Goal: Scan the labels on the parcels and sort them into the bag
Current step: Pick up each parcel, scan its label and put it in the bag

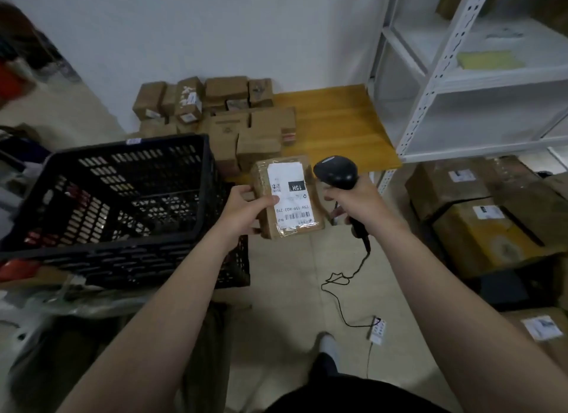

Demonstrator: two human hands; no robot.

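Note:
My left hand (246, 211) grips a small brown cardboard parcel (264, 179) by its left edge, its white shipping label (289, 194) facing up. My right hand (359, 200) is shut on the handle of a black barcode scanner (336, 170), whose head sits just right of the parcel's top corner. The scanner's black cable (341, 292) trails down to the floor. More brown parcels (221, 111) are piled on a low wooden platform (335, 120) beyond my hands. No bag is clearly recognisable.
A black slotted plastic crate (123, 246) stands at the left, stacked on another. White metal shelving (455, 74) rises at the right. Large taped cartons (479, 216) sit on the floor at the right. Plastic wrapping (61, 302) lies at lower left.

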